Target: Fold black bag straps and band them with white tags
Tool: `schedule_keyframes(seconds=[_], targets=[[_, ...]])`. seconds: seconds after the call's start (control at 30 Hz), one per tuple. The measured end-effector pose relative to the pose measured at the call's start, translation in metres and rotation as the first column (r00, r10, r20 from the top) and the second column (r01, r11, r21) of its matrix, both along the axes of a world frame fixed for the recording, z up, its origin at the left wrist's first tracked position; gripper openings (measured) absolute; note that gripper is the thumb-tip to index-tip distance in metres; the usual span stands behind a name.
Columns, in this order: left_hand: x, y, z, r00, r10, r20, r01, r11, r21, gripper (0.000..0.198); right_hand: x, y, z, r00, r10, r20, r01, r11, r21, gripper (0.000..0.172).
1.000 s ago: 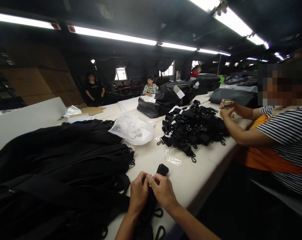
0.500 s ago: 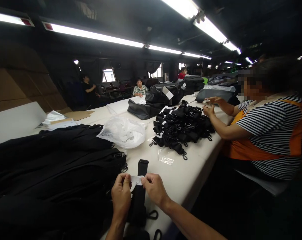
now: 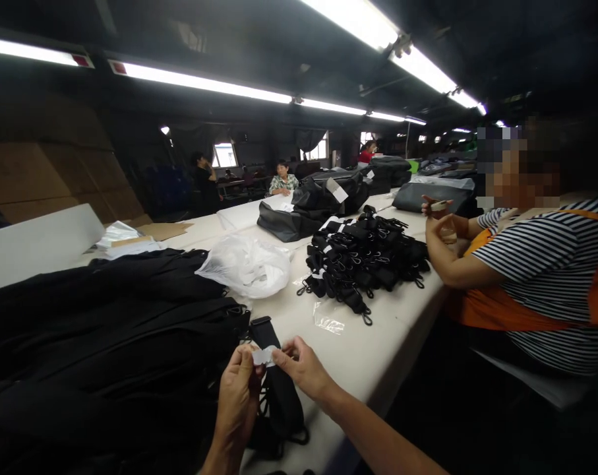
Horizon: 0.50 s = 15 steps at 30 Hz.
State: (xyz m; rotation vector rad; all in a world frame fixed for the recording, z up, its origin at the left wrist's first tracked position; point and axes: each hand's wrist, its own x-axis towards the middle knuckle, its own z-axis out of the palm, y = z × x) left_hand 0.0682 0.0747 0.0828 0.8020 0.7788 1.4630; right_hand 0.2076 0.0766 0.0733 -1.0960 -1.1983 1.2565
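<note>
My left hand (image 3: 237, 396) and my right hand (image 3: 301, 366) meet low in the middle of the view, both pinched on a small white paper label (image 3: 263, 356). Beneath them lies a folded black strap (image 3: 279, 389) with a padded end, resting on the white table (image 3: 378, 336); the left hand also appears to press against the strap. A large heap of black straps or fabric (image 3: 105, 343) lies just to the left of my hands.
A pile of folded black straps with metal clips (image 3: 362, 257) sits mid-table beside a crumpled white plastic bag (image 3: 246, 267) and a small clear bag (image 3: 328, 323). A person in a striped shirt sits at right, hands (image 3: 437, 221) raised. Black bags (image 3: 318, 198) and other people sit farther back.
My hands have pulled apart from a tight grip on the strap, and a white label now shows between them. The strap's end has swung left. The co-worker's hands have risen.
</note>
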Motion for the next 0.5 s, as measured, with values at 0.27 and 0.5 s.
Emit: schedule_keyframes(seconds=[0.27, 0.5], targets=[[0.002, 0.002, -0.008, 0.999, -0.027, 0.027, 0.029, 0.996, -0.079, 0.035, 0.003, -0.003, 0.002, 0.958, 0.196, -0.208, -0.203, 0.979, -0.012, 0.052], [0.003, 0.005, -0.013, 0.999, -0.028, -0.017, 0.027, 0.998, -0.065, 0.033, 0.014, 0.008, -0.005, 0.947, 0.012, 0.320, -0.074, 0.981, 0.182, 0.036]])
